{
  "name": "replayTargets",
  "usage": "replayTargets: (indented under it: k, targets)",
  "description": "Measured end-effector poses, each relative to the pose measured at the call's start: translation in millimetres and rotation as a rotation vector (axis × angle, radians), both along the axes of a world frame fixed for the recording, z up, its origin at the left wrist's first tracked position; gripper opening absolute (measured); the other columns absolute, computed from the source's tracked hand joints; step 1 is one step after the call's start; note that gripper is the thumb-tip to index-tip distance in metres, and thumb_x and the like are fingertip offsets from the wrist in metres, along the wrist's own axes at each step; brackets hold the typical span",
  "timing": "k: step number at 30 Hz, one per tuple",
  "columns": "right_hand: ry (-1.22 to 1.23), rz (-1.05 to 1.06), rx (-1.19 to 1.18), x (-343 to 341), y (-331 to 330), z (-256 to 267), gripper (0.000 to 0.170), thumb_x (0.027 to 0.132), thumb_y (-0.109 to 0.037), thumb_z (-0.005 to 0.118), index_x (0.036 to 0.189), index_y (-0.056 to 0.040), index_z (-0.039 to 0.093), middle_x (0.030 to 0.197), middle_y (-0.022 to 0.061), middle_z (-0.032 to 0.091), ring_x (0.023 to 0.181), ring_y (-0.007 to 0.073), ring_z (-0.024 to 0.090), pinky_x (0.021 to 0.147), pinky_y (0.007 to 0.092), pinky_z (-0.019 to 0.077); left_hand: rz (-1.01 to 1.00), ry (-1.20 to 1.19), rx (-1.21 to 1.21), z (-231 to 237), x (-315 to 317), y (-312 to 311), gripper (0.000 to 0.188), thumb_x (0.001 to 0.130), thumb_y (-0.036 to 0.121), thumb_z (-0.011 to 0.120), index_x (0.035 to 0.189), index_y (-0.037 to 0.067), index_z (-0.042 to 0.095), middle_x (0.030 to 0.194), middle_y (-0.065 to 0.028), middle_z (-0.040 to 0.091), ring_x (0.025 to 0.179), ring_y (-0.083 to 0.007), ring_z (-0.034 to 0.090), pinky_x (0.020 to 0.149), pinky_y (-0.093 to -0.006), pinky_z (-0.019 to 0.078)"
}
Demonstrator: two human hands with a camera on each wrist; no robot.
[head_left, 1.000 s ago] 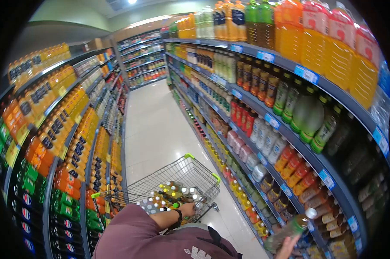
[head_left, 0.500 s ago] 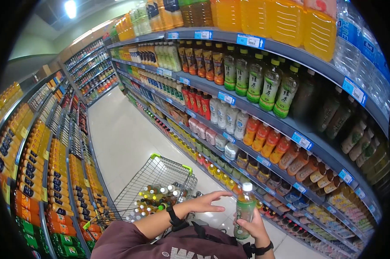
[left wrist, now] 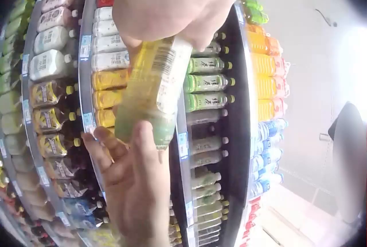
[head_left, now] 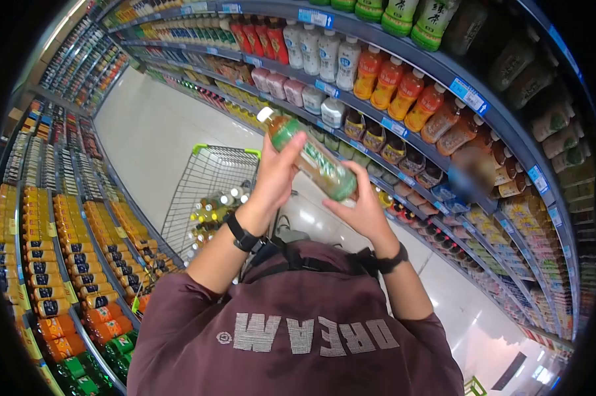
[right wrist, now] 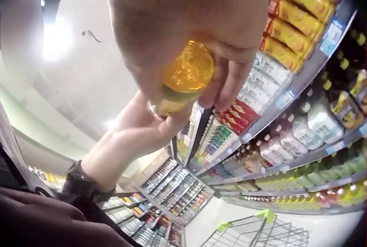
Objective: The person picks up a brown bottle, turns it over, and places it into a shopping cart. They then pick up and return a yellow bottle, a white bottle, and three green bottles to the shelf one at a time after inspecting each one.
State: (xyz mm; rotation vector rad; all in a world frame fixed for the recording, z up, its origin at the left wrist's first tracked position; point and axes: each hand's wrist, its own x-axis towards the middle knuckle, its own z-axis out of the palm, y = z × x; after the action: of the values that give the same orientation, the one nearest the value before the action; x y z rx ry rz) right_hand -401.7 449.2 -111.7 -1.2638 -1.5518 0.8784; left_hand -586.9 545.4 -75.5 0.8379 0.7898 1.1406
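Both hands hold a plastic drink bottle (head_left: 314,160) with a white cap and a green label, tilted with its cap toward the upper left. My left hand (head_left: 276,173) grips the cap end, thumb across the label. At the base, my right hand (head_left: 363,210) holds it between thumb and fingers. The left wrist view shows a barcode on the bottle (left wrist: 153,86), with the right hand (left wrist: 137,184) at its bottom end. From the right wrist, the bottle's clear amber base (right wrist: 188,69) shows under the near hand, and the left hand (right wrist: 137,129) lies beyond.
A wire shopping cart (head_left: 179,181) with green corners stands ahead to the left, with several bottles (head_left: 212,211) inside. Drink shelves (head_left: 370,112) run close along the right side. Another row of bottles (head_left: 40,264) lines the left, with a tiled aisle floor (head_left: 156,119) between.
My right hand has brought the bottle from low by the right shelf to in front of the body. My left hand has left the cart and taken hold of the bottle, now tilted over.
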Motion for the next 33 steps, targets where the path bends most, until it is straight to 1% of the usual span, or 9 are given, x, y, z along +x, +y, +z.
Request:
replayTargets:
  k: [3,9,16,21,23,25,27,29,33]
  targets:
    - [-0.019,-0.1,0.053,-6,15,-15,0.079,0.085,-0.024,0.085,0.145,-0.0017,0.04,0.124,0.0143,0.065,0.109,0.0265,0.067,0.091,0.0392,0.0567,-0.043,-0.043,-0.035,-6,-7,15,0.038,0.098,0.02,0.07,0.128,0.011,0.049,0.126,-0.0046,0.06,0.118,-0.0173,0.06,0.101,-0.0376,0.051]
    - [1.324,0.427,-0.583,-18,8,-18,0.101,0.085,-0.085,0.048,0.133,0.0031,0.049,0.08,0.0172,0.066,0.056,0.0264,0.065,0.06,0.04,0.0606,-0.338,-0.378,-0.059,-10,-27,32,0.067,0.102,0.051,0.057,0.15,0.008,0.038,0.146,-0.0135,0.053,0.135,-0.0259,0.053,0.113,-0.0456,0.0424]
    - [1.51,0.42,-0.634,-42,26,-44,0.106,0.084,-0.093,0.033,0.113,0.0072,0.056,0.069,0.0148,0.058,0.047,0.0253,0.059,0.055,0.0412,0.0596,-0.542,-0.558,-0.154,-25,-29,52,0.063,0.103,0.041,0.06,0.152,0.008,0.037,0.151,-0.0136,0.049,0.14,-0.0318,0.047,0.116,-0.0529,0.0392]
    - [1.358,0.382,-0.705,-45,53,-35,0.085,0.097,-0.078,0.034,0.132,-0.0016,0.05,0.103,0.0172,0.066,0.08,0.0309,0.071,0.071,0.0474,0.0624,-0.364,-0.313,-0.182,-36,-47,73,0.049,0.103,0.033,0.063,0.142,0.01,0.044,0.136,-0.0101,0.058,0.125,-0.0254,0.06,0.103,-0.0473,0.053]
    - [0.727,-0.2,-0.463,-59,59,-34,0.084,0.098,-0.074,0.04,0.141,-0.0014,0.043,0.119,0.0193,0.065,0.099,0.0333,0.071,0.085,0.051,0.0607,-0.228,-0.116,-0.152,-38,-55,80,0.039,0.099,0.025,0.071,0.129,0.011,0.05,0.12,-0.0028,0.061,0.11,-0.0165,0.065,0.091,-0.0384,0.0587]
    - [0.731,-0.167,-0.378,-63,62,-21,0.066,0.102,-0.052,0.056,0.145,-0.0044,0.04,0.13,0.0186,0.06,0.113,0.0294,0.067,0.091,0.0469,0.0585,-0.179,-0.076,-0.133,-34,-56,83,0.042,0.095,0.024,0.076,0.126,0.011,0.051,0.116,-0.0022,0.062,0.105,-0.0143,0.065,0.084,-0.034,0.0599]
    - [-0.016,-0.215,-0.213,-77,60,-12,0.053,0.099,-0.025,0.068,0.144,-0.0079,0.045,0.121,0.0122,0.063,0.117,0.0255,0.063,0.096,0.0414,0.0544,-0.155,-0.018,-0.203,-36,-60,82,0.042,0.095,0.029,0.075,0.125,0.01,0.052,0.113,-0.0013,0.063,0.106,-0.0141,0.065,0.089,-0.0364,0.0584]
    - [0.024,-0.232,-0.258,-73,61,-22,0.058,0.091,-0.009,0.075,0.141,-0.005,0.046,0.114,0.0124,0.065,0.099,0.0225,0.068,0.083,0.0363,0.0574,-0.196,-0.052,-0.225,-47,-68,89,0.041,0.097,0.03,0.073,0.126,0.01,0.053,0.117,-0.0026,0.063,0.108,-0.0152,0.065,0.092,-0.0386,0.0572]
    - [0.459,-0.134,-0.404,-71,62,-17,0.054,0.098,-0.027,0.067,0.138,0.0042,0.047,0.099,0.0148,0.067,0.058,0.0156,0.061,0.053,0.0268,0.0504,-0.43,-0.285,-0.268,-59,-90,98,0.043,0.102,0.038,0.063,0.133,0.01,0.053,0.133,-0.0078,0.062,0.118,-0.0203,0.065,0.102,-0.0443,0.0525]
